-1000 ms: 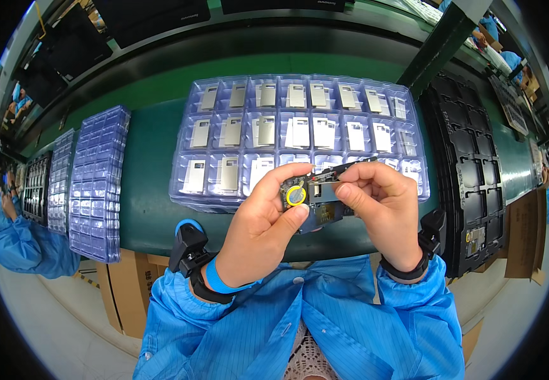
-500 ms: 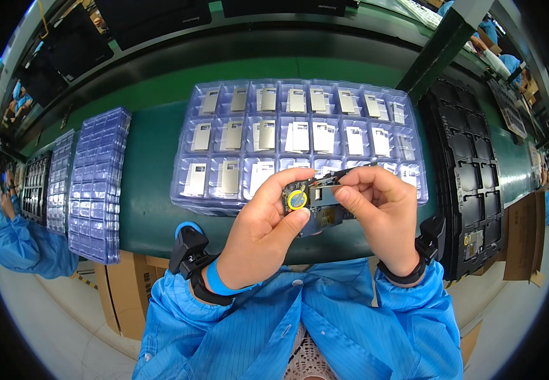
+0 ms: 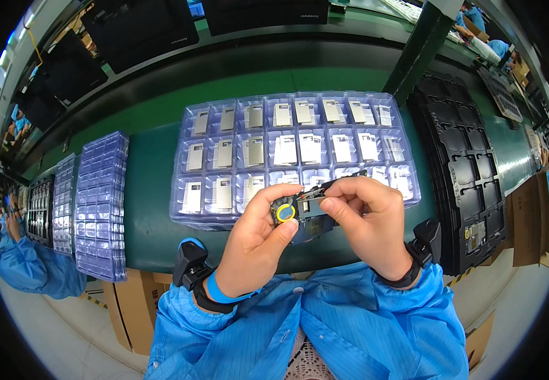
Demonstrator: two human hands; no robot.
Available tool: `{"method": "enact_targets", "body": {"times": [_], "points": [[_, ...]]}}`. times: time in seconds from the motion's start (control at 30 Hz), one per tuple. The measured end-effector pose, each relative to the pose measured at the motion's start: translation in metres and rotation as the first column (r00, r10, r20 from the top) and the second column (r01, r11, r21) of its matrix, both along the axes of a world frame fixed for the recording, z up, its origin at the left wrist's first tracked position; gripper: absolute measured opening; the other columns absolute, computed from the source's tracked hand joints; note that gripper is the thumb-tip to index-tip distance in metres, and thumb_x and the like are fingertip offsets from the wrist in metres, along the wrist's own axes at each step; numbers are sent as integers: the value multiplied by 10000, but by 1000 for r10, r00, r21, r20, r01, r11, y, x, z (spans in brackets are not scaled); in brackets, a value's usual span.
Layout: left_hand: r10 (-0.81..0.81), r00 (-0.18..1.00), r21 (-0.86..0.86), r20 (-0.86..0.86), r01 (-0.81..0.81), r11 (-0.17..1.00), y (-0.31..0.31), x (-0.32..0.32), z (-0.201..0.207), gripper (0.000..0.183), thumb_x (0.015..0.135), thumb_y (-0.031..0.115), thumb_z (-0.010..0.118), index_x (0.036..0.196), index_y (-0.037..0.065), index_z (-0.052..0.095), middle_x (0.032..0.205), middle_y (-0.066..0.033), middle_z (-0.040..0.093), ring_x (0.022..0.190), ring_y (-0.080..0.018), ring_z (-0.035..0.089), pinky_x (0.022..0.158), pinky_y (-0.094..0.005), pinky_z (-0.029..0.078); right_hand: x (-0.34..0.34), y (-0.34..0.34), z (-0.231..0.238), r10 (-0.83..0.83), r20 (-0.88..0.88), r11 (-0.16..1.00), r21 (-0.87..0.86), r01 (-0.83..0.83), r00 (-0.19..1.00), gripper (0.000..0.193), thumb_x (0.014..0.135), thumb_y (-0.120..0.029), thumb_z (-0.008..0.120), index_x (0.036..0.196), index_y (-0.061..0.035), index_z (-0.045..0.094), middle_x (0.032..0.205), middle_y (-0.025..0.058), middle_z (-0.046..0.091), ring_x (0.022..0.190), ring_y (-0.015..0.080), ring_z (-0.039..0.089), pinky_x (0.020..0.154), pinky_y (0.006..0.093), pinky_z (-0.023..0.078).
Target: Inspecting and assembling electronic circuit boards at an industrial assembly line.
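A small dark circuit board assembly (image 3: 305, 229) with a round, yellow-ringed part (image 3: 286, 213) is held up in front of the clear tray. My left hand (image 3: 256, 231) grips its left end, the thumb just below the yellow ring. At the other end, my right hand (image 3: 368, 212) has thumb and forefinger pinched at the edge of a thin grey metal plate (image 3: 315, 207) lying against the board. Those fingers hide part of the plate and the board's right end. Directly beyond my hands, a clear divided tray (image 3: 176, 190) carries silver metal plates with cutouts (image 3: 285, 150) in its compartments.
Stacked black trays (image 3: 458, 171) stand to the right, one pocket holding a board (image 3: 475, 235). Clear tray stacks (image 3: 102, 209) are on the left of the green bench (image 3: 151, 183). A green post (image 3: 417, 54) rises behind. Another person in blue (image 3: 37, 263) works at far left.
My view has shifted, so the trays sit lower in the picture. Both hands still hold the board assembly, which appears slightly further left; the right fingers have closed in a little over its end.
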State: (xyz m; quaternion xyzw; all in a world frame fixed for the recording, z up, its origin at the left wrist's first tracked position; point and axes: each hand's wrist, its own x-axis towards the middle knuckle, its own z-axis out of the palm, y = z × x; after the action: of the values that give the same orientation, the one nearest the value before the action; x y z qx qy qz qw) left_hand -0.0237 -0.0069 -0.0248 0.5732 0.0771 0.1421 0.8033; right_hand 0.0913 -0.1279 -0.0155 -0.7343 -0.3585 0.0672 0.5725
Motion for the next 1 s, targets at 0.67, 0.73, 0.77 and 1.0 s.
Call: {"method": "enact_targets", "body": {"times": [0.67, 0.73, 0.77, 1.0], "points": [[-30, 999, -111, -17, 28, 993, -2, 5, 1, 394, 850, -63, 392, 1232, 16, 336, 1079, -81, 473, 972, -111, 479, 844, -265, 423, 4, -1, -7, 28, -185, 998, 60, -17, 982, 78, 707, 3, 656, 776, 11, 621, 642, 32, 586, 488, 27, 431, 431, 186, 333], [-33, 999, -81, -12, 32, 996, -1, 5, 3, 398, 848, -64, 396, 1234, 17, 339, 1074, -80, 473, 964, -104, 474, 837, -256, 420, 4, -2, -6, 17, -169, 999, 50, -8, 985, 79, 704, 1, 658, 773, 8, 622, 634, 32, 583, 480, 30, 429, 428, 189, 331], [-39, 999, -79, -12, 38, 996, -2, 5, 3, 398, 848, -64, 396, 1234, 17, 339, 1074, -80, 473, 964, -104, 474, 837, -256, 420, 3, -3, -5, -6, -109, 1000, 24, 9, 994, 83, 698, -2, 663, 771, 5, 623, 626, 33, 576, 469, 37, 424, 423, 196, 327], [81, 996, 38, -27, -80, 996, -5, 7, 1, 297, 845, -9, 497, 1130, 11, 414, 981, -52, 499, 857, -69, 472, 742, -215, 410, -4, -1, 4, -44, 80, 999, -9, 45, 996, 92, 679, -21, 681, 755, -13, 628, 598, 42, 551, 429, 73, 414, 404, 221, 320]]}}
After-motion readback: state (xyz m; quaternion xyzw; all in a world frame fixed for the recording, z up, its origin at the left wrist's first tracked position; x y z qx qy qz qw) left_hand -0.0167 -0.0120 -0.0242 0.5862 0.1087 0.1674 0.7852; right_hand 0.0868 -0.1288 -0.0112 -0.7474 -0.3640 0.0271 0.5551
